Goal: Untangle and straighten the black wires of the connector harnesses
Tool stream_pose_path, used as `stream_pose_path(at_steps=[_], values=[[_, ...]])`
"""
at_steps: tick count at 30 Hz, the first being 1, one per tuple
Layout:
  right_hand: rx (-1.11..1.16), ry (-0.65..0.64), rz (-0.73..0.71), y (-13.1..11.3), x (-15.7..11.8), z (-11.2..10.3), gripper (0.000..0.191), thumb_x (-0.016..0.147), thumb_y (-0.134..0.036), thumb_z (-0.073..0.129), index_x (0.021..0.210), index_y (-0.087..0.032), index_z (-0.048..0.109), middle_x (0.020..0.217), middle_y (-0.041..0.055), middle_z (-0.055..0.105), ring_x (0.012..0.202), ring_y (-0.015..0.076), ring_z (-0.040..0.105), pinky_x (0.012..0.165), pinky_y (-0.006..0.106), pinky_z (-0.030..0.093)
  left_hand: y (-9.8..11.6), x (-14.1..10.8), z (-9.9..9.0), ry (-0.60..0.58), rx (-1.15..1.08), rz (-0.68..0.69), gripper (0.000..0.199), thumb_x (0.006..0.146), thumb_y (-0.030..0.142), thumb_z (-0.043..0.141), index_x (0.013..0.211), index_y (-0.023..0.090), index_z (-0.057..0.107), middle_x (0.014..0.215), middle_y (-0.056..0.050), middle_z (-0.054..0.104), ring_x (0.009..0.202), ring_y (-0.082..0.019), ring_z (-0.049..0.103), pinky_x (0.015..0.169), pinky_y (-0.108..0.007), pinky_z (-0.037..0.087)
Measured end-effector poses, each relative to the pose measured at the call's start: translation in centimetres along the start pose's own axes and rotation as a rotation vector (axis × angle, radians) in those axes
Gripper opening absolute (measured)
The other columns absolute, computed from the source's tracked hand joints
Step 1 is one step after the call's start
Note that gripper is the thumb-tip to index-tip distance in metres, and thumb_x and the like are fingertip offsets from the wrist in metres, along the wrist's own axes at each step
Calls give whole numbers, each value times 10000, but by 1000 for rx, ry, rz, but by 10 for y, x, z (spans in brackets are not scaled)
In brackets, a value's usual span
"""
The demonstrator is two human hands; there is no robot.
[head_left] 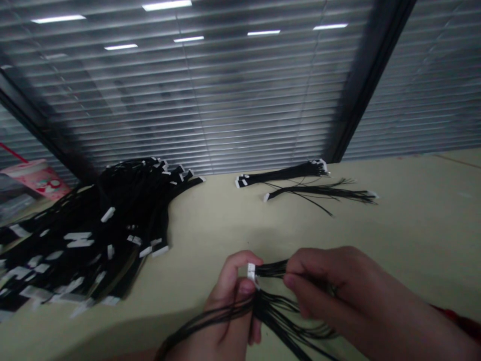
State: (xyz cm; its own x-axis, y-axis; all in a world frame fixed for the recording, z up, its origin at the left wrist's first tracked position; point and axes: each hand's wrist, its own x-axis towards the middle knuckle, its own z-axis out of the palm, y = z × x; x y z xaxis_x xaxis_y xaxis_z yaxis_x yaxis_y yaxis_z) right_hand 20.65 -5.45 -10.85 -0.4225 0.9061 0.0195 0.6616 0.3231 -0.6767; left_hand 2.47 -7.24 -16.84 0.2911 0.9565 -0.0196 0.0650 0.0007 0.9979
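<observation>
Between the thumb and index finger of my left hand (231,306) sits a small white connector (251,271). Thin black wires (270,269) run rightward out of it, and the fingers of my right hand (338,291) are pinched around them. More black wires (285,321) fan out below the connector. Another strand (199,321) passes over my left thumb toward the lower left. The palm side of my right hand is hidden.
A large heap of black cables with white connectors (124,215) covers the table's left side. Two smaller wire bundles, one behind (281,173) and one nearer (319,190), lie by the blinds (225,100). A pink cup with a straw (41,178) stands far left.
</observation>
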Motion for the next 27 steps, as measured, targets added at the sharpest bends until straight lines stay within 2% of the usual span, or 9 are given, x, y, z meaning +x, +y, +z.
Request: stream_pose_path(at_steps=[6,12,15,17,22,27], values=[[-2,-84,63,-1,-5,-1,281,860,-247,403,601,-178,487,542,-35,515,482,76,430,444,211,259,10,0,1,-88,72,23,328,940,515,274,1062,249,421,569,58,393,490,-102,387,459,-214,283],[115,-177,117,-3,-2,-1,293,870,-245,377,609,-175,491,541,-35,533,485,72,456,442,189,290,6,-3,2,-81,121,62,362,929,536,290,1068,238,444,570,62,396,464,-87,390,445,-208,284],[68,-165,115,-2,-4,3,292,859,-263,406,600,-172,506,522,-25,533,470,78,464,440,187,301,5,-4,1,-114,141,72,373,935,526,281,1069,230,464,553,60,403,457,-89,380,441,-208,287],[-6,-100,92,0,-8,6,279,847,-279,439,607,-171,532,509,-14,530,467,88,470,448,193,314,3,-3,0,-127,147,67,373,939,520,275,1060,225,469,543,60,398,461,-91,375,441,-204,281],[-233,38,-24,8,-16,9,239,827,-287,478,638,-180,578,482,5,521,472,115,483,468,215,336,-4,9,-1,68,60,-27,286,960,447,307,1075,237,463,558,62,398,484,-92,365,440,-185,293],[-433,17,-167,24,-31,6,187,787,-203,491,633,-193,596,478,15,543,438,120,483,440,229,311,-4,19,-1,153,-50,-9,231,960,399,347,1095,226,417,551,80,369,458,-84,336,412,-162,290]])
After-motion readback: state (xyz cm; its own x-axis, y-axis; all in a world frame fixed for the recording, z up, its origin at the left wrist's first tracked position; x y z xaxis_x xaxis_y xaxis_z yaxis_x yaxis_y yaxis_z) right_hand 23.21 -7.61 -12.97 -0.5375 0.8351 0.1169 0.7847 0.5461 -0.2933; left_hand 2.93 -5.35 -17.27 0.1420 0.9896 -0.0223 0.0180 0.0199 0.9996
